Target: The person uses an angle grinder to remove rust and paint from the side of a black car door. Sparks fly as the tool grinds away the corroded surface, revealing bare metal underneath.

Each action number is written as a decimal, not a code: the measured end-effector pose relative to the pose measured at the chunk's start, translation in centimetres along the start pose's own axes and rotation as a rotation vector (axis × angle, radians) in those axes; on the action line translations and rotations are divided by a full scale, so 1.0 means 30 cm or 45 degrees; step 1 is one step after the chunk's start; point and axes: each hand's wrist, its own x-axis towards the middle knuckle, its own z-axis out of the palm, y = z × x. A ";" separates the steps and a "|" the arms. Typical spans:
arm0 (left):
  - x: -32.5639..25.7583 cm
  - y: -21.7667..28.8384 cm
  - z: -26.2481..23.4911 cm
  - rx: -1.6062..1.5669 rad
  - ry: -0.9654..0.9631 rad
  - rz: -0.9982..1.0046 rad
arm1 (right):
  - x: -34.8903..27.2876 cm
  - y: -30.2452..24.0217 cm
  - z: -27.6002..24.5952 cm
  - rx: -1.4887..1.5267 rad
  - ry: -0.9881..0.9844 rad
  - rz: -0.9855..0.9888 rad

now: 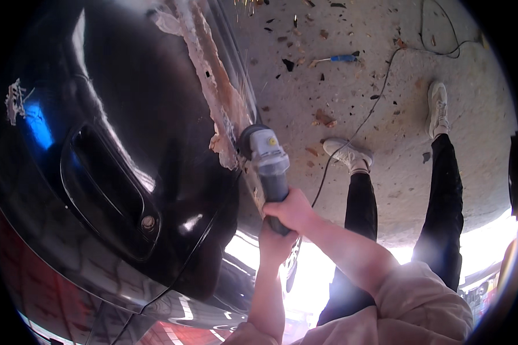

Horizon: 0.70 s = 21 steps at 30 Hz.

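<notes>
A grey angle grinder (269, 158) presses its head against a black glossy car body panel (126, 115), at the lower end of a long strip of pale, rust-tinged filler (216, 80). My right hand (294, 210) is wrapped around the grinder's grip from above. My left hand (275, 244) holds the same grip just below it, fingers closed. Both forearms come in from the lower edge, the right one in a beige sleeve (420, 305). The disc itself is hidden behind the grinder's head.
A recessed door handle (106, 184) sits in the panel at left. The concrete floor (385, 115) is strewn with flakes and chips. On it lie a blue-handled screwdriver (341, 58) and the black power cable (362, 123). Legs in black trousers (443, 195) and white shoes stand at right.
</notes>
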 end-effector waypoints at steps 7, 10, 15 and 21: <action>-0.030 -0.022 0.008 0.016 0.062 0.153 | -0.004 0.041 0.004 -0.061 -0.009 -0.032; -0.001 -0.060 -0.012 -0.067 -0.091 -0.057 | 0.014 0.022 0.003 -0.025 -0.083 0.102; -0.009 -0.080 0.014 -0.219 -0.062 0.106 | -0.015 0.048 0.012 -0.137 0.021 0.052; 0.019 -0.076 0.006 -0.343 -0.197 0.016 | 0.004 0.037 0.019 -0.026 0.001 0.079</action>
